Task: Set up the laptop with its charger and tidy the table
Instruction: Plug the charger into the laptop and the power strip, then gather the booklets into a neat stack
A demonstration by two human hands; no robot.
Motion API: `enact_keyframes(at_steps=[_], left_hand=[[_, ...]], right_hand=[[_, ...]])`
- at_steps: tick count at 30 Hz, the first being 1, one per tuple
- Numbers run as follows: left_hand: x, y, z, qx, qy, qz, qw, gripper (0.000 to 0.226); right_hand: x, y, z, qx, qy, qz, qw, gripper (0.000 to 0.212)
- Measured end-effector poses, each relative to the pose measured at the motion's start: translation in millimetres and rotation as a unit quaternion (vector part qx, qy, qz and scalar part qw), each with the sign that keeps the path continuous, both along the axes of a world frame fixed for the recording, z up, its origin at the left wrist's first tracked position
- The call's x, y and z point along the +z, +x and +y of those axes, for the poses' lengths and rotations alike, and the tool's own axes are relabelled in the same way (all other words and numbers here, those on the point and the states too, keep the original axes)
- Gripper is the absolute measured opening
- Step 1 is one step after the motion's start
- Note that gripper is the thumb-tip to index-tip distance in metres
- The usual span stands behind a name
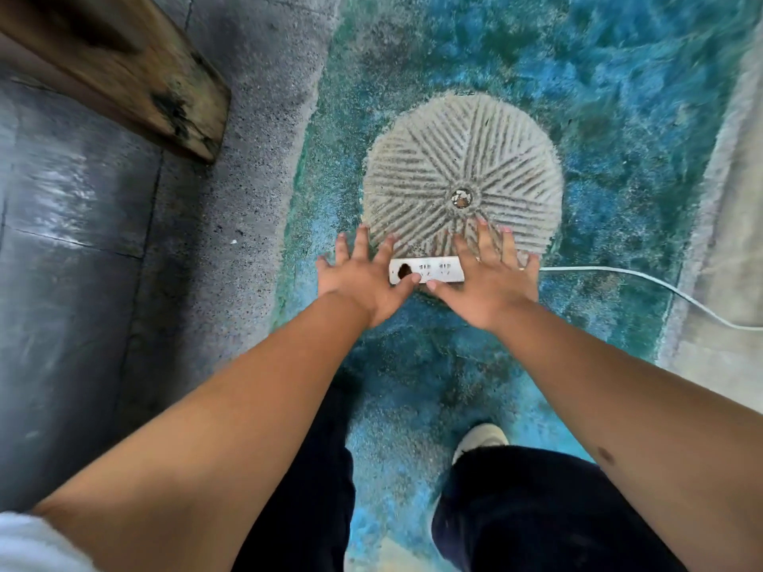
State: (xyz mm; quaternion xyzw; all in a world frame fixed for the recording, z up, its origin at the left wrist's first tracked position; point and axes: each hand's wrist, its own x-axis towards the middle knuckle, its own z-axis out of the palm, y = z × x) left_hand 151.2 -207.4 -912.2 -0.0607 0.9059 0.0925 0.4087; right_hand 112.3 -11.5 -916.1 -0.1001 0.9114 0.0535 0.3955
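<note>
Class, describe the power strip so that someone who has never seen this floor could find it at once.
Start at the blue-green rug and find the round grey stone disc with grooves radiating from its centre hole. At the disc's near edge, between the left hand and the right hand, lies the power strip. It is the only white, rectangular thing there, with sockets on top and a white cable running off to the right.

- Both forearms are bare from elbow to wrist, with no watch or bracelet.
- A white short sleeve (29,542) shows at the left upper arm.
- The dark navy trousers (536,509) are loose-legged.
- One pale, off-white shoe (481,437) shows below the right trouser leg.
- Fingernails on the right hand (491,278) look pale pink.
</note>
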Motion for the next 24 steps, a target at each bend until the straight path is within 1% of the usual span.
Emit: enact_keyframes(at_steps=[4, 7, 11, 16, 19, 24], left_hand=[[101.5, 17.2, -8.4, 0.023, -0.006, 0.030, 0.999, 0.090], [181.1, 33.6, -16.0, 0.028, -0.016, 0.059, 0.998, 0.095], [295.0, 55.4, -22.2, 0.037, -0.022, 0.062, 0.997, 0.098], [425.4, 94.2, -25.5, 0.053, -0.040, 0.101, 0.993, 0.093], [490.8, 126.7, -28.9, 0.097, -0.050, 0.109, 0.988, 0.090], [577.9, 191.1, -41.0, 0.204, -0.066, 0.139, 0.967, 0.089]], right_hand=[[97.9, 4.7, 3.0, 0.017, 0.003, -0.017, 1.000, 0.102], [177.2, 8.4, 0.8, 0.021, -0.016, -0.022, 0.999, 0.104], [288.8, 20.7, -3.3, 0.043, -0.051, -0.044, 0.997, 0.101], [412.6, 45.0, -9.0, 0.082, -0.090, -0.030, 0.992, 0.096], [473.7, 60.9, -15.8, 0.122, -0.111, -0.023, 0.986, 0.094], [545.3, 88.4, -51.8, 0.207, -0.139, -0.025, 0.968, 0.091]])
